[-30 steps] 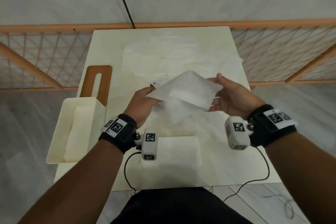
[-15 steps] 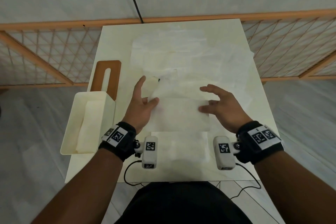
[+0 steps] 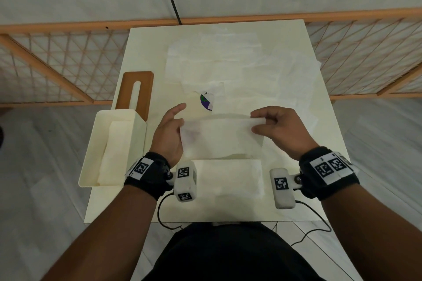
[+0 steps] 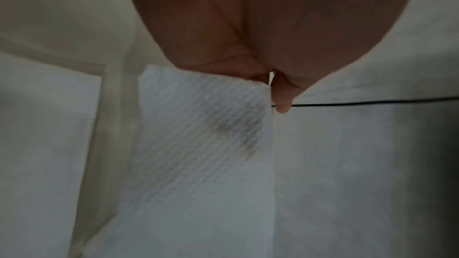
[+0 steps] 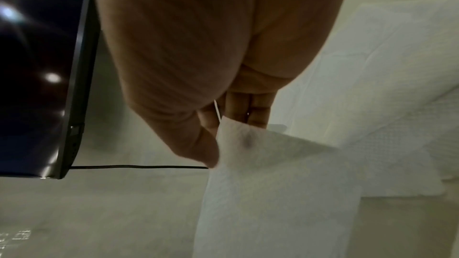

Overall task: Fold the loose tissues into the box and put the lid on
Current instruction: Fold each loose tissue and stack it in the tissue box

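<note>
Your left hand (image 3: 169, 131) and right hand (image 3: 277, 129) pinch the tissue (image 3: 221, 137) mid-frame by its ends; it looks limp and tear-prone, so grip the corners gently.

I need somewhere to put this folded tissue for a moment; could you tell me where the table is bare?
Bare table lies along the left edge beyond the brown lid, and at the front corners beside the folded stack. The middle and far right are crowded with loose tissues.
</note>
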Tool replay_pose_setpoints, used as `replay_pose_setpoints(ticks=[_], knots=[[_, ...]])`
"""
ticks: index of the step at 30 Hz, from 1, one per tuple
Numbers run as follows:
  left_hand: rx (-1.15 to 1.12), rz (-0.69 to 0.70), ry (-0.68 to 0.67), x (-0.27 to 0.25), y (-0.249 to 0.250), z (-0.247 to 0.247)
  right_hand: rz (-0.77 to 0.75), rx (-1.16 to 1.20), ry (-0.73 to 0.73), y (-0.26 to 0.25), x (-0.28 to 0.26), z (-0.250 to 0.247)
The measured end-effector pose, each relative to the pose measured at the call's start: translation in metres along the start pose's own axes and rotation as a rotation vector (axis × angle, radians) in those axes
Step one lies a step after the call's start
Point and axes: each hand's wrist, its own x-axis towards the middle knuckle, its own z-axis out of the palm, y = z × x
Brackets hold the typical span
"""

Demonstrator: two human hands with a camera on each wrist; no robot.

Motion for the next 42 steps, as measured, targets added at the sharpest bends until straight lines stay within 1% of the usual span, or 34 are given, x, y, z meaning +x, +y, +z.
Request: replay_pose_setpoints(ticks=[1,3,5,8,12,14,15,16,18,20,22,23,26,28,30,35,38,40,42], knots=[[0.048,0.011,-0.015,0.000,-0.001,-0.002,-0.013,0.000,0.019,0.000,0.000,0.000],[0.178,0.053,-0.063,-0.005,0.000,-0.002,-0.039,-0.073,0.042,0.001,0.001,0.000],[0.367,0.137,-0.097,-0.009,0.001,-0.001,-0.046,-0.158,0.049,0.004,0.002,-0.001],[0.643,0.258,-0.063,-0.008,-0.003,-0.002,-0.074,-0.261,0.078,0.010,0.003,-0.002],[0.785,0.333,-0.050,-0.008,-0.007,-0.008,-0.115,-0.321,0.085,0.016,0.001,-0.001],[0.845,0.386,-0.058,-0.011,-0.012,-0.011,-0.110,-0.345,0.033,0.019,-0.002,-0.002],[0.888,0.400,-0.062,-0.013,-0.013,-0.013,-0.084,-0.348,-0.015,0.019,-0.004,-0.003],[0.917,0.395,-0.072,-0.015,-0.014,-0.016,-0.045,-0.329,-0.077,0.018,-0.007,-0.005],[0.871,0.342,-0.103,-0.018,-0.014,-0.022,0.036,-0.226,-0.200,0.017,-0.014,-0.009],[0.806,0.254,-0.123,-0.022,-0.016,-0.026,0.088,-0.128,-0.255,0.019,-0.020,-0.011],[0.817,0.198,-0.110,-0.023,-0.024,-0.031,0.111,-0.119,-0.239,0.029,-0.022,-0.008],[0.832,0.174,-0.097,-0.022,-0.031,-0.034,0.117,-0.154,-0.212,0.036,-0.022,-0.004],[0.963,0.114,-0.066,-0.014,-0.058,-0.043,0.132,-0.360,-0.126,0.064,-0.017,0.012],[1.082,0.091,-0.051,-0.009,-0.074,-0.045,0.144,-0.483,-0.115,0.079,-0.013,0.023],[1.136,0.079,-0.023,-0.005,-0.086,-0.045,0.146,-0.542,-0.104,0.092,-0.010,0.030],[1.165,0.069,0.025,0.005,-0.099,-0.041,0.165,-0.579,-0.040,0.107,-0.006,0.035],[1.173,0.058,0.028,0.008,-0.102,-0.040,0.161,-0.593,-0.033,0.112,-0.006,0.038],[1.181,0.045,0.028,0.008,-0.101,-0.040,0.151,-0.593,-0.041,0.114,-0.005,0.039],[1.167,0.046,0.047,0.008,-0.100,-0.041,0.118,-0.588,-0.017,0.114,0.000,0.037]])
